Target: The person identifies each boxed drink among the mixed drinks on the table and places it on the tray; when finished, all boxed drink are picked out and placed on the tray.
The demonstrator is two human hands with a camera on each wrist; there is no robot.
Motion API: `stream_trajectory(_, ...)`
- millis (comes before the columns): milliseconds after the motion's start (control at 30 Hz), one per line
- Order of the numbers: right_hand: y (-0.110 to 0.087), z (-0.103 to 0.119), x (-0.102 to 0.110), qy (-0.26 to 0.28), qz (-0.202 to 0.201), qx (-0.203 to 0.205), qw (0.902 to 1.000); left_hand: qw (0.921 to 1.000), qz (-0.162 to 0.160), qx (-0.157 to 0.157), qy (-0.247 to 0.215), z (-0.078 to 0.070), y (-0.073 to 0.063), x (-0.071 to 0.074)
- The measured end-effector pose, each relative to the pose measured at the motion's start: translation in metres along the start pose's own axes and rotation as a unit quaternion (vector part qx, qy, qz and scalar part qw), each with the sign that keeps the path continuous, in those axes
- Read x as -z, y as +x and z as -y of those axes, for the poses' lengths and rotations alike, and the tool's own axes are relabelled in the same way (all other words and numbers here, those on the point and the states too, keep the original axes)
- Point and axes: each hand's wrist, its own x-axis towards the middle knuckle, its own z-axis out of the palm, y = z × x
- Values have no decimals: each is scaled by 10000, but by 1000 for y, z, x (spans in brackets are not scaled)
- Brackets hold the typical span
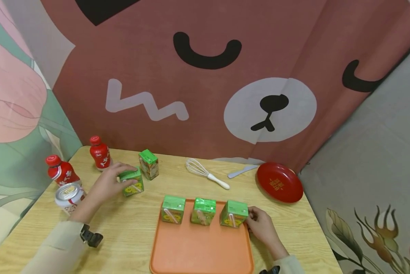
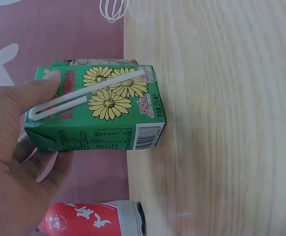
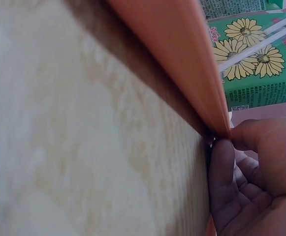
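Observation:
My left hand (image 1: 110,183) grips a green drink carton (image 1: 132,182), thumb on one side and fingers on the other. In the left wrist view, that carton shows yellow flowers and a white straw (image 2: 79,96). On the orange tray (image 1: 201,247), three green cartons stand in a row along the far side: a left one (image 1: 173,209), a middle one (image 1: 203,211) and a right one (image 1: 234,214). My right hand (image 1: 261,227) pinches the tray's right rim (image 3: 202,73) beside the right carton, thumb against the edge and a finger curled underneath.
Another green-topped carton (image 1: 149,164) stands just behind the held one. At left are two red bottles (image 1: 100,153) (image 1: 64,172) and a can (image 1: 69,198). Toward the back lie a whisk (image 1: 208,174), a pale knife (image 1: 242,171) and a red plate (image 1: 279,182), tilted near the table's right edge.

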Motion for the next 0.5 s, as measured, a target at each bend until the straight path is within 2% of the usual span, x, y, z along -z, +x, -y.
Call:
stream_trajectory(200, -2, 1, 0, 9, 30, 61, 10000, 9999, -77, -53, 94, -4, -2, 0)
stream_trajectory(367, -3, 2, 0, 28, 32, 29, 10000, 9996, 74, -57, 270, -12, -8, 2)
stream_trajectory(500, -3, 2, 0, 50, 24, 31, 10000, 9984, 252, -285, 424, -21, -15, 2)
